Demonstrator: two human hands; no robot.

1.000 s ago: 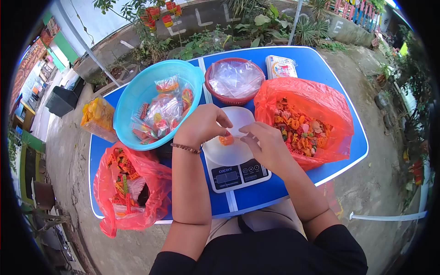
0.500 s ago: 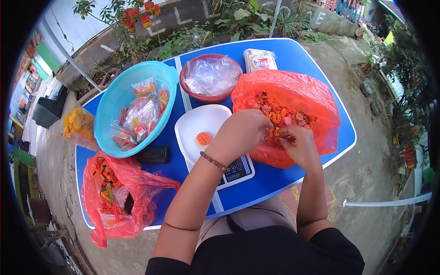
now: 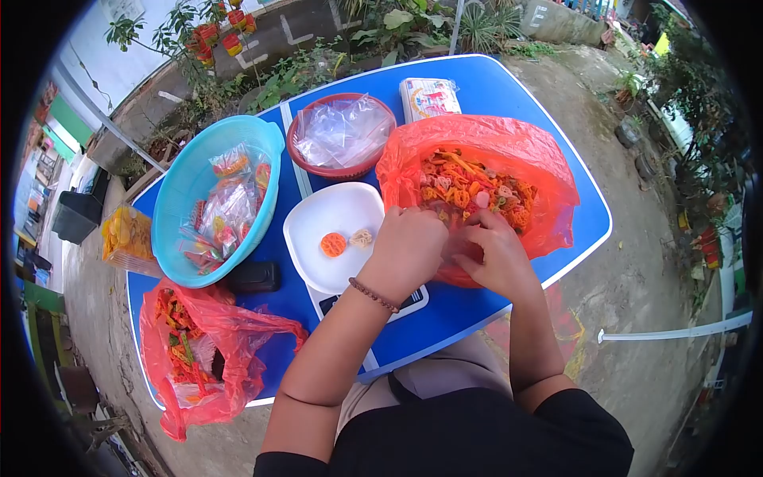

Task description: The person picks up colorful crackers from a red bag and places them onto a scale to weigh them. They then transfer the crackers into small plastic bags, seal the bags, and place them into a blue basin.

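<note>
A large red plastic bag (image 3: 548,226) full of orange, red and pink crackers (image 3: 477,191) lies on the right of the table. At its near rim, my left hand (image 3: 412,245) has its fingers bent over the plastic, fingertips partly hidden. Beside it, my right hand (image 3: 497,253) curls with thumb and fingers on the same rim. To the left, a white tray (image 3: 306,219) sits on a digital scale (image 3: 415,300), partly covered by my left wrist. In the tray are a round orange cracker (image 3: 333,245) and a pale one (image 3: 362,238).
A turquoise basket (image 3: 168,215) holds filled packets. A dark red basket (image 3: 334,171) holds clear plastic bags. A white packet (image 3: 429,99) stands at the back. Left are a black object (image 3: 254,277), a second red bag (image 3: 246,374) and a bag of yellow snacks (image 3: 127,238).
A pale cracker now lies beside the orange one in the tray. Both hands have drawn back from among the crackers to the bag's near rim. The view has shifted slightly.
</note>
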